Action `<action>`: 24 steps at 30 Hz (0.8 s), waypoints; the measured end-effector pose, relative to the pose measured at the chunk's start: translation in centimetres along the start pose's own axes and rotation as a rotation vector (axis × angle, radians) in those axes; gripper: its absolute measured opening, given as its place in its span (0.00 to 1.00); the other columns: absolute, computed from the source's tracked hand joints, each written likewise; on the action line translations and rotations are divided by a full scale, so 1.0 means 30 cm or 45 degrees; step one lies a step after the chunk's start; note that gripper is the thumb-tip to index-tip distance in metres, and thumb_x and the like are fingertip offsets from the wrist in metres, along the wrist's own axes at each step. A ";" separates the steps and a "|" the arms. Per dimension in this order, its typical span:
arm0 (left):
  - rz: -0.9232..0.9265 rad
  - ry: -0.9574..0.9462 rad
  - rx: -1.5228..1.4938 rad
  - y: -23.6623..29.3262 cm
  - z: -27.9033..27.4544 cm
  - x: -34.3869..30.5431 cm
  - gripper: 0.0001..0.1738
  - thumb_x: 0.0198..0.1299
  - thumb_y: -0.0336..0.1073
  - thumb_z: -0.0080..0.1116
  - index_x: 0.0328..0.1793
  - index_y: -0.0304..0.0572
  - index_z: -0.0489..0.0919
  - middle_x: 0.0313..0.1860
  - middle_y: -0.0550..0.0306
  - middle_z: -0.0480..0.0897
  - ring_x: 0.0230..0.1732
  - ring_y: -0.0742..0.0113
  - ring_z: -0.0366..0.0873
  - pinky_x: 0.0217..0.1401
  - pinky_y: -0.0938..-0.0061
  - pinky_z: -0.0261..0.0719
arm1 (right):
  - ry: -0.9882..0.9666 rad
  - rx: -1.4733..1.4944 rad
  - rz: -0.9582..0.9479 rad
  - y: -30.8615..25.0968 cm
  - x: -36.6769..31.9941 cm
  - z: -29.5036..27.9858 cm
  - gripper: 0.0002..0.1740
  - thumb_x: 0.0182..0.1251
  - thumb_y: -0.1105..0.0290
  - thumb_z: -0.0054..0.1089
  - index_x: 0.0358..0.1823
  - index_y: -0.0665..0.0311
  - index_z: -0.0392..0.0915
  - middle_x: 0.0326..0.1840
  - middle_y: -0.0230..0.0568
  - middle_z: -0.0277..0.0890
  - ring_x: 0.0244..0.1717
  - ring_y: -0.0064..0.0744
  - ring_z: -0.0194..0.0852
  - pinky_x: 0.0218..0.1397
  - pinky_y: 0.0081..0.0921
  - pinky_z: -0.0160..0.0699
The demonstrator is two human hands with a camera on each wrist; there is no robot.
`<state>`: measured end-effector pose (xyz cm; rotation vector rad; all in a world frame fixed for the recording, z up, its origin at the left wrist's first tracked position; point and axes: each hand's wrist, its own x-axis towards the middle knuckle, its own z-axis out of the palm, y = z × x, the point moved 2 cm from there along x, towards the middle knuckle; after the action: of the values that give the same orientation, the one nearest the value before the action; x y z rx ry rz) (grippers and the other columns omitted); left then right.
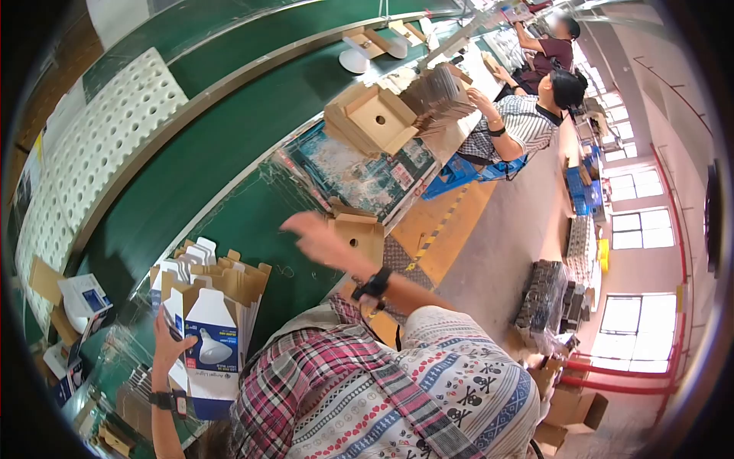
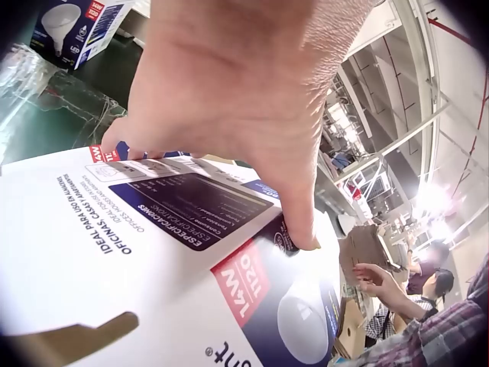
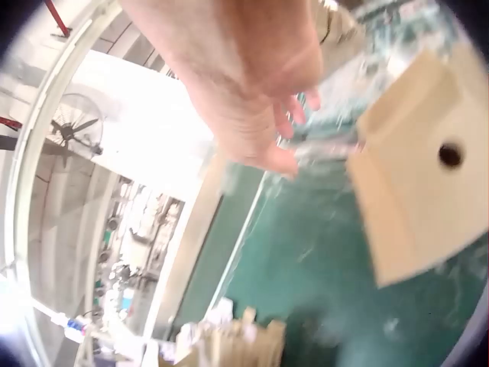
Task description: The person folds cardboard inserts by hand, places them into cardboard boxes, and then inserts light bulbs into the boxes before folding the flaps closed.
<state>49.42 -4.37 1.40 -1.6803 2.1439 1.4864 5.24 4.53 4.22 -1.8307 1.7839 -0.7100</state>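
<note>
My left hand grips a white and blue light bulb box at the lower left, thumb on its printed front. The left wrist view has the left hand spanning the box, its thumb near the red 14W label. Behind that box stand several cartons with raised flaps. Over the green table my right hand is empty, its fingers loosely extended. Beside it lies a brown cardboard insert with a round hole; in the right wrist view the insert is right of the hand.
More folded brown inserts sit on a plastic-wrapped pack farther along the table. White perforated trays stand beyond the green belt. Bulb boxes lie at far left. Another person sits working at the table.
</note>
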 end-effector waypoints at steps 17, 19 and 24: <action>0.050 0.002 0.211 -0.077 0.007 0.035 0.73 0.23 0.66 0.72 0.72 0.38 0.44 0.67 0.35 0.50 0.68 0.41 0.47 0.69 0.55 0.48 | -0.337 0.170 0.604 0.624 -0.335 -0.169 0.26 0.52 0.56 0.62 0.40 0.74 0.71 0.37 0.55 0.70 0.40 0.46 0.69 0.42 0.37 0.66; 0.024 -0.016 0.189 -0.041 -0.004 0.032 0.72 0.24 0.63 0.73 0.72 0.38 0.44 0.66 0.36 0.51 0.68 0.42 0.48 0.69 0.56 0.49 | -0.346 0.197 0.595 0.544 -0.294 -0.295 0.25 0.53 0.57 0.61 0.42 0.73 0.70 0.35 0.54 0.70 0.38 0.40 0.70 0.40 0.36 0.67; -0.055 -0.050 0.036 -0.015 -0.024 0.013 0.71 0.23 0.57 0.76 0.72 0.38 0.45 0.67 0.39 0.52 0.68 0.47 0.50 0.70 0.60 0.50 | 0.032 0.520 0.426 0.326 -0.112 -0.774 0.24 0.56 0.60 0.59 0.47 0.71 0.72 0.33 0.34 0.74 0.36 0.25 0.70 0.37 0.26 0.70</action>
<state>49.95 -5.14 1.31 -1.6632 2.0858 1.4587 -17.54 7.91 14.99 -1.2282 1.7452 -0.8858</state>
